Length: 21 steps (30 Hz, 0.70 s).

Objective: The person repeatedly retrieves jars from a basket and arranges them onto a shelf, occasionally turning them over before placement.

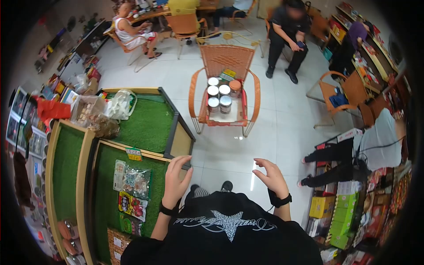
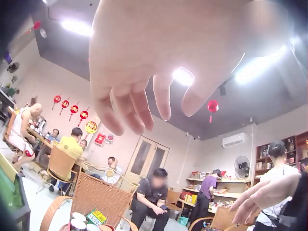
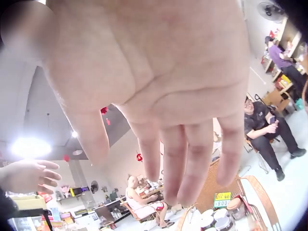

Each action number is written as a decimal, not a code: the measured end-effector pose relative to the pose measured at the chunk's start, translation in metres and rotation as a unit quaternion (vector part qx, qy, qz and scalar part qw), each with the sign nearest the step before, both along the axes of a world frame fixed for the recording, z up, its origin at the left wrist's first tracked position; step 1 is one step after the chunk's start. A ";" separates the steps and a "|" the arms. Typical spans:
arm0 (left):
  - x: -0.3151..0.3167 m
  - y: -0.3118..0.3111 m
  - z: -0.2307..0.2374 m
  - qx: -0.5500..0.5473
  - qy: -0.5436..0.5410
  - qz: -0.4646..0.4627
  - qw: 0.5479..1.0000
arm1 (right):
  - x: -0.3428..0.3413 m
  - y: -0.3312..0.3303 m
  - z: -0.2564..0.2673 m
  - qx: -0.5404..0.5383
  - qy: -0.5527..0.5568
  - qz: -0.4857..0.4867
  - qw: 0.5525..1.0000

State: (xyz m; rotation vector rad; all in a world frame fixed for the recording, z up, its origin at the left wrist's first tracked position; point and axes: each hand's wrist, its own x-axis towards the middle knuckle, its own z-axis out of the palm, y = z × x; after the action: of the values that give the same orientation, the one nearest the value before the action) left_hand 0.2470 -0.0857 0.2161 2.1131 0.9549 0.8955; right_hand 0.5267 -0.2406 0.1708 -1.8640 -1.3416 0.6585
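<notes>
Both hands are held out in the air in front of the body, apart from each other and holding nothing. The left hand (image 1: 177, 180) is beside the green-lined display case (image 1: 154, 176), its fingers relaxed; its palm side fills the top of the left wrist view (image 2: 159, 53). Over the pale floor is the right hand (image 1: 271, 177), with loosely bent fingers, seen large in the right wrist view (image 3: 154, 86). Beyond them a woven chair (image 1: 227, 57) bears several lidded jars (image 1: 225, 90) on its seat.
Snack packets (image 1: 132, 205) lie in the case at the left. A seated person in black (image 1: 289, 39) faces this way. On the right are another chair (image 1: 344, 90), a standing person (image 1: 382, 141) and stacked green boxes (image 1: 344, 216). More people sit around a table (image 1: 145, 17) at the back.
</notes>
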 end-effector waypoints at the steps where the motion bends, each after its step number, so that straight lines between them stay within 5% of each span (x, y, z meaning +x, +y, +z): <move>1: 0.008 0.004 -0.001 0.001 0.008 -0.023 1.000 | 0.000 -0.003 -0.002 0.004 0.014 -0.014 1.000; 9: 0.069 0.049 -0.017 -0.031 0.021 -0.104 0.994 | 0.007 0.006 -0.018 -0.067 0.091 -0.017 0.994; 21: 0.123 0.199 -0.015 0.008 0.035 -0.116 0.993 | 0.069 0.124 -0.010 -0.073 0.083 -0.131 0.985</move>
State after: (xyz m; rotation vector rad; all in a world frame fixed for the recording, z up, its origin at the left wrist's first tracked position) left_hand 0.3698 0.1138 0.2007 2.2255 0.7195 0.7184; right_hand 0.5957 -0.1161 0.1607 -2.0079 -0.9438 0.7707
